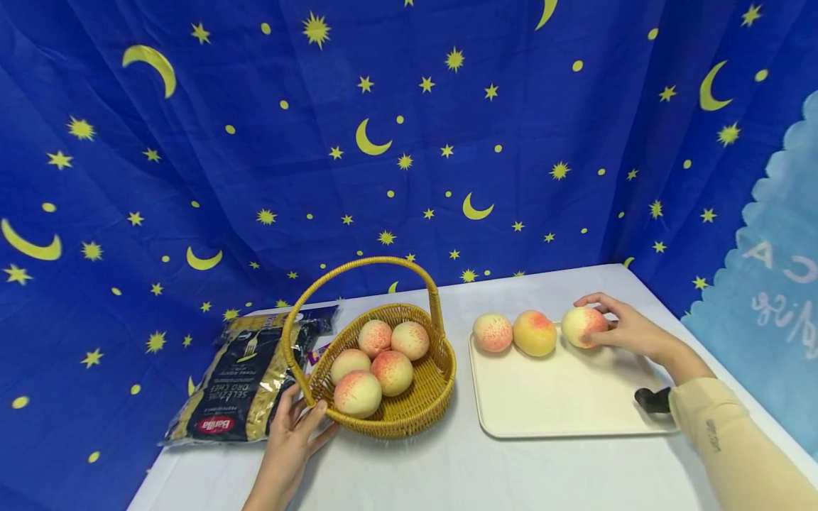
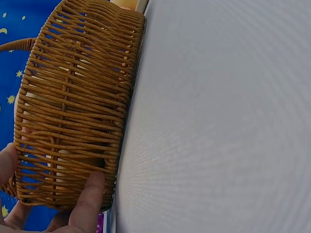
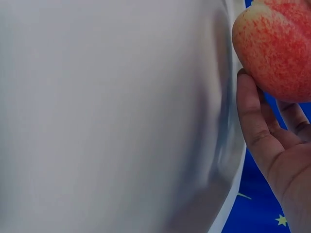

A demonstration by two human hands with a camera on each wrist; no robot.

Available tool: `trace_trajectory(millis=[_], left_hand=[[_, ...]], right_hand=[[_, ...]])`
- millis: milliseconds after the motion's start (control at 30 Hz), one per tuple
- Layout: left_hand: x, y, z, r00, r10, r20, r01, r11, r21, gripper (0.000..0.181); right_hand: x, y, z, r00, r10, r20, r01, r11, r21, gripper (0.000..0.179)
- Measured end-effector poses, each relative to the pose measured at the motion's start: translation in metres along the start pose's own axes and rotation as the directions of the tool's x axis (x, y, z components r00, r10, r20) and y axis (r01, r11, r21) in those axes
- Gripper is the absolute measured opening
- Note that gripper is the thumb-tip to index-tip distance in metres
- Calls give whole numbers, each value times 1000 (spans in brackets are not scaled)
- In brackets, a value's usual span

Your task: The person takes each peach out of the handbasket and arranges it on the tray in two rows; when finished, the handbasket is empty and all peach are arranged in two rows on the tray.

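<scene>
A wicker basket (image 1: 409,424) with a tall arched handle holds several peaches (image 1: 358,394) in its left and far parts. My left hand (image 1: 290,434) grips its near left end. In the left wrist view the thumb is at the rim and a finger lies along the woven side (image 2: 77,107). To the right, my right hand (image 1: 629,332) holds a pale peach with a red blush (image 1: 581,326) by its sides, at the far edge of a cream tray (image 1: 543,404). A speckled peach (image 1: 493,332) and a yellower one (image 1: 535,333) sit along that edge, further left.
Left of the basket lies a dark pasta bag (image 1: 239,387), partly behind the left hand. A black handle (image 1: 653,401) shows at the tray's right side, partly covered by the right sleeve (image 1: 722,433). A blue star-patterned curtain (image 1: 422,177) hangs behind the white table (image 1: 409,475).
</scene>
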State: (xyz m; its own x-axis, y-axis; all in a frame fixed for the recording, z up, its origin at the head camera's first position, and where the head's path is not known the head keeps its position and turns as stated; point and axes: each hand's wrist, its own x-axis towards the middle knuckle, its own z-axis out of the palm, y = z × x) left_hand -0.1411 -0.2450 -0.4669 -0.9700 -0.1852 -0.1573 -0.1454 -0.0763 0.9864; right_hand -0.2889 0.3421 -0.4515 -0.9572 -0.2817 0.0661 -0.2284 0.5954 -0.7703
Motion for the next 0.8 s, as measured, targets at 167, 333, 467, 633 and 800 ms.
trace_trajectory(millis=[167,333,467,633,800], left_hand=[[0,0,0,1000,-5,-1,5,1000,-2,65],[1,1,0,1000,-19,-3,19,1000,-1,66],[1,1,0,1000,-25,-3,25,1000,-1,66],[1,1,-1,1000,-21,-2,21,1000,-3,66],[2,1,-1,1000,-25,-2,25,1000,-2,67]], right_hand=[[1,0,3,1000,-2,15,1,1000,17,72],[3,-2,5,1000,-10,19,9,1000,25,73],[4,-5,7,999,-16,28,15,999,46,73],[6,-6,9,999,-13,49,10,998,55,73],[9,-5,10,998,-15,53,12,998,59,73]])
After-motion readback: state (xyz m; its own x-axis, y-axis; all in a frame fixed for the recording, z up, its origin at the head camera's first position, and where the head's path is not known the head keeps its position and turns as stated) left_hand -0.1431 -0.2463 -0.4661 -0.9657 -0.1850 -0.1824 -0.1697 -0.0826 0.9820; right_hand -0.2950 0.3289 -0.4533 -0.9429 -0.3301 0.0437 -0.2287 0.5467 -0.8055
